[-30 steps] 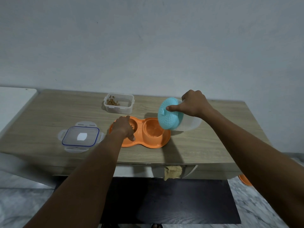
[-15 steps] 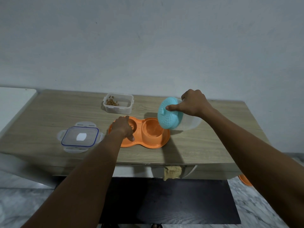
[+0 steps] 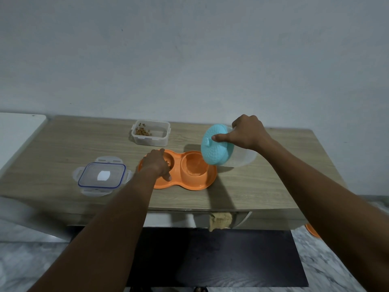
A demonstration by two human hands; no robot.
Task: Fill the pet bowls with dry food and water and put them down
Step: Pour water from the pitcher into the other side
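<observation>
While water is judged to be going in, the orange double bowl (image 3: 190, 183) sits close to the front edge of the surface (image 3: 263, 186). The left hand (image 3: 156, 164) curls over its left cup, thumb on the near flange, likely to stop it sliding. Kibble shows in that cup. Beside the bowl lies the clip lid (image 3: 102, 175), set aside flat. Over the right cup tilts the clear jug (image 3: 240, 157). The right hand (image 3: 246, 131) wraps round it, thumb pressing the teal cap (image 3: 214, 148), probably so it cannot drop off. Farthest back stands the open food tub (image 3: 150, 133), holding a few pellets.
</observation>
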